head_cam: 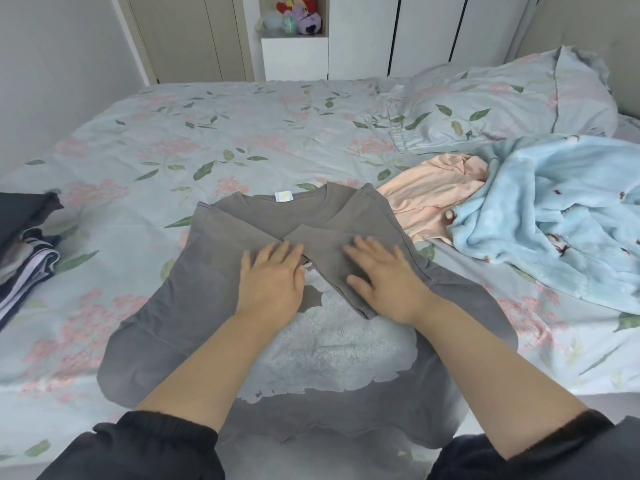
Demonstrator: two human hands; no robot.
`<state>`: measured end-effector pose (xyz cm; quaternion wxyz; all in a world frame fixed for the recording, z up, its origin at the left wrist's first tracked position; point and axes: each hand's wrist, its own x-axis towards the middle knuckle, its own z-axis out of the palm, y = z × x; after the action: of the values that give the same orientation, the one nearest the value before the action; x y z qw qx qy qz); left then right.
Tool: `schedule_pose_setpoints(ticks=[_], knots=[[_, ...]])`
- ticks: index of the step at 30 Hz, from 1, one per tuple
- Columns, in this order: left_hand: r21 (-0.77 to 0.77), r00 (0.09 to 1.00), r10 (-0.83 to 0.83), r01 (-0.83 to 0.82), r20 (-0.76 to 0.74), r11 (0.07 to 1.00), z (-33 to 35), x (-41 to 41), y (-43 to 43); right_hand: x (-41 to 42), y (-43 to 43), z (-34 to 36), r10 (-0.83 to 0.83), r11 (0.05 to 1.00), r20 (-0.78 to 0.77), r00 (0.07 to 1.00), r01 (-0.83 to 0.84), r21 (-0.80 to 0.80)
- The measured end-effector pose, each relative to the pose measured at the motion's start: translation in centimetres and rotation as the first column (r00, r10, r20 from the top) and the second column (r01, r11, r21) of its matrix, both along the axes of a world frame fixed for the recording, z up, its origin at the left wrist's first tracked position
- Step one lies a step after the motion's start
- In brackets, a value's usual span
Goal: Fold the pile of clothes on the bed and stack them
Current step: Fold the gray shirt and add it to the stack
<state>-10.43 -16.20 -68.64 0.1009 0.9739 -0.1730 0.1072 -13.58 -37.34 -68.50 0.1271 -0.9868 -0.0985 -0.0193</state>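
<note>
The grey cotton T-shirt with a pale print on its chest (145, 341) lies face up on the pale floral bed sheet (173, 133). Its hem is nearest the person, and its neckline and white label point away. Both short sleeves are turned in over the chest, and their ends meet near the middle. The left hand (272, 282) lies flat on the left sleeve and the right hand (384, 282) on the right one. The fingers of both are straight and slightly spread, so they press down and grip nothing. I judge the palms sit there to smooth the creases and pin the sleeves in place, giving the body a narrow, even shape for folding up from the hem.

At the left edge, well apart from the shirt, sits a stack of folded dark clothes with white stripes (24, 258). It looks like the finished pile, kept to one side so the working space stays free, and this shirt likely goes there.

Beyond the right hand, a crumpled thin peach garment (433, 199) lies just beside the shirt's right shoulder. A fluffy light-blue fleece garment with small dark motifs (554, 220) partly covers it. Both seem to be waiting their turn within easy reach.

Farther off are a floral pillow (502, 98), then white wardrobe doors (363, 36) and a niche of plush toys (298, 15)
</note>
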Motion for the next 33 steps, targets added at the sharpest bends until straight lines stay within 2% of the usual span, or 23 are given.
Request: schedule_pose_setpoints(ticks=[1, 3, 6, 9, 14, 18, 21, 25, 27, 29, 31, 33], knots=[[0.089, 0.988, 0.106, -0.096, -0.114, 0.991, -0.4, 0.3, 0.0, -0.2, 0.5, -0.2, 0.056, 0.998, -0.073, 0.996, -0.053, 0.042], [0.230, 0.940, 0.217, -0.157, -0.264, 0.960, -1.0, 0.6, 0.0, -0.1, 0.9, -0.5, 0.060, 0.998, -0.146, 0.987, -0.055, 0.040], [0.230, 0.926, 0.197, -0.125, -0.322, 0.965, -1.0, 0.8, 0.0, 0.1, 0.9, 0.0, -0.014, 1.000, -0.200, 0.980, 0.009, -0.027], [0.211, 0.925, 0.176, -0.108, -0.337, 0.972, -0.6, 1.0, 0.2, -0.4, 1.4, 0.6, -0.010, 0.999, -0.263, 0.965, -0.002, -0.046], [0.244, 0.940, 0.120, -0.041, -0.321, 0.969, -0.2, 0.8, 0.6, -1.5, 2.4, 1.2, -0.034, 0.998, -0.050, 0.998, 0.031, -0.059], [0.151, 0.980, 0.060, -0.031, -0.192, 0.988, 0.7, 0.9, 0.8, -1.6, 3.3, 0.8, -0.048, 0.990, 0.065, 0.997, 0.056, -0.126], [0.116, 0.985, 0.080, -0.062, -0.154, 0.991, 1.1, 0.8, 0.7, -1.1, 3.3, 0.2, -0.113, 0.984, 0.129, 0.985, 0.129, -0.123], [0.102, 0.987, 0.137, -0.128, -0.088, 0.986, 1.2, 0.8, 0.6, -0.3, 3.5, 0.3, -0.217, 0.975, 0.201, 0.955, 0.222, 0.002], [-0.011, 0.994, 0.088, -0.089, -0.061, 0.996, 0.9, 0.9, 0.7, 0.4, 3.0, 1.3, -0.341, 0.927, 0.159, 0.927, 0.304, 0.218], [-0.130, 0.995, -0.049, 0.038, -0.083, 0.991, 0.6, 0.8, 0.4, 1.1, 1.7, 2.7, -0.477, 0.774, 0.075, 0.876, 0.378, 0.507], [-0.073, 0.977, -0.161, 0.152, -0.139, 0.986, 0.4, 1.1, -0.4, 1.5, 0.4, 4.0, -0.543, 0.639, 0.017, 0.840, 0.400, 0.656], [0.015, 0.970, -0.153, 0.159, -0.191, 0.987, 0.5, 2.4, -1.3, 1.5, -0.4, 4.8, -0.572, 0.565, 0.020, 0.820, 0.375, 0.735]])
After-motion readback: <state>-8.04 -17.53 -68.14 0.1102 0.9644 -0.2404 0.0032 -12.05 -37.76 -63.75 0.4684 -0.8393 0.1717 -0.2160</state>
